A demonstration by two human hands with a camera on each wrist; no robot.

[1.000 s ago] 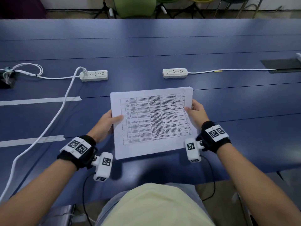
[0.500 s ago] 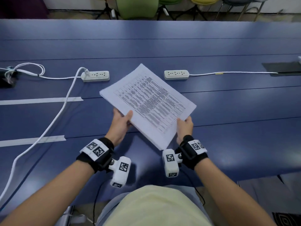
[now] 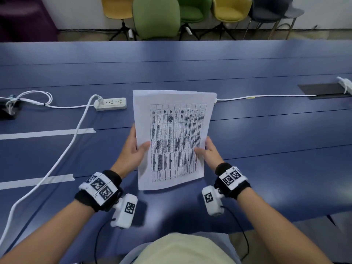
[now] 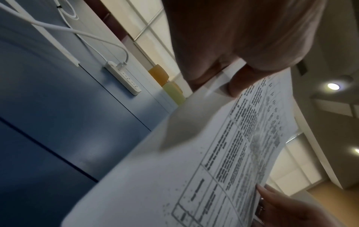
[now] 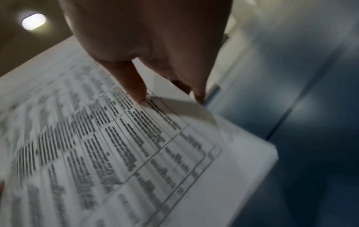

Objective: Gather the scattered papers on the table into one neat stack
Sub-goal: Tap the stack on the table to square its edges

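A stack of white papers with a printed table on top is held upright above the blue table, long side pointing away from me, its lower edge near the tabletop. My left hand grips the stack's left edge, thumb on the front and fingers behind. My right hand grips the right edge the same way. In the left wrist view the thumb presses the top sheet of the paper stack. The right wrist view shows the thumb on the printed face of the papers, fingers behind. The sheets' top edges are slightly uneven.
A white power strip with a cable lies left of the stack; another strip is mostly hidden behind the papers, its cord running right to a dark floor box. Two tape strips mark the table's left. Chairs stand beyond.
The stack was turned from landscape, through a diagonal, to portrait and tipped up on end. Both hands shifted along its edges and now hold its two long sides.
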